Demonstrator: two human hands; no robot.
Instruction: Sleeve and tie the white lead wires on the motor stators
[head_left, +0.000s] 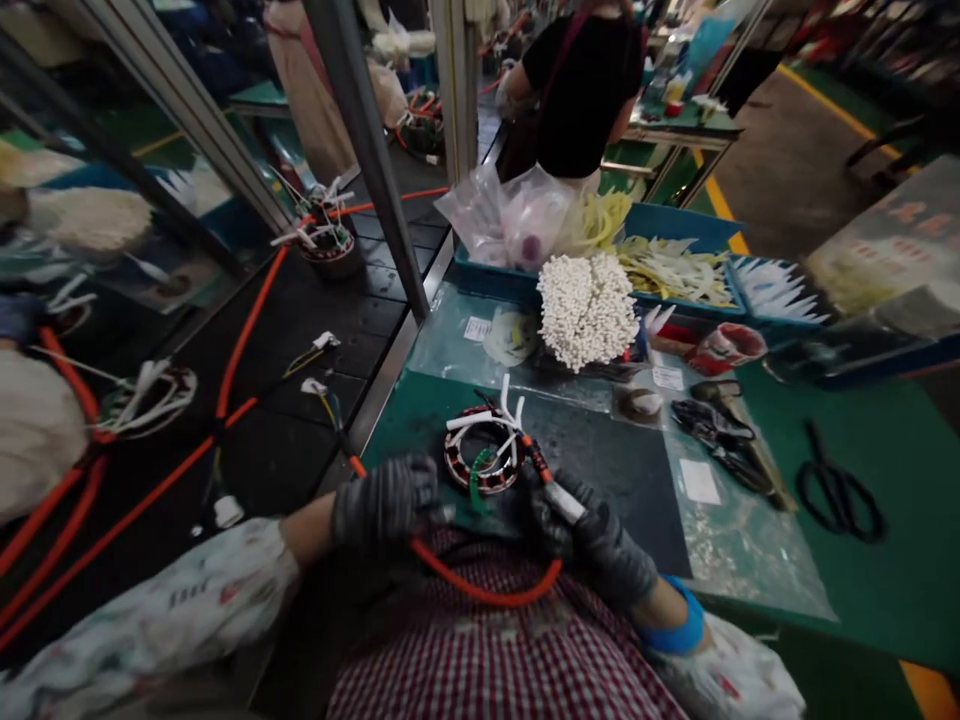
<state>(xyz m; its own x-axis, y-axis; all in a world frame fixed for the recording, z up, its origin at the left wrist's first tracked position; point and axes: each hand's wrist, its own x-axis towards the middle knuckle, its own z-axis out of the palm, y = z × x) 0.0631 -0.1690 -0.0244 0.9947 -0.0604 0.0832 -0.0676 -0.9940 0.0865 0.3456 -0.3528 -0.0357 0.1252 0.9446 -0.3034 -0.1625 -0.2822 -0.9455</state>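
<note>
A round copper-wound stator coil with white sleeved leads lies on the dark mat at the near edge of the green bench. My left hand, in a dark glove, is closed around one end of an orange cable that loops toward my lap. My gloved right hand is closed on the cable's other end, where a white and black sleeve runs up to the coil. Both hands sit just in front of the coil.
A bundle of white tubes and blue trays of yellow and white parts stand behind. Pliers and black scissors lie to the right. A black conveyor with more coils and orange cables runs left. A person stands beyond.
</note>
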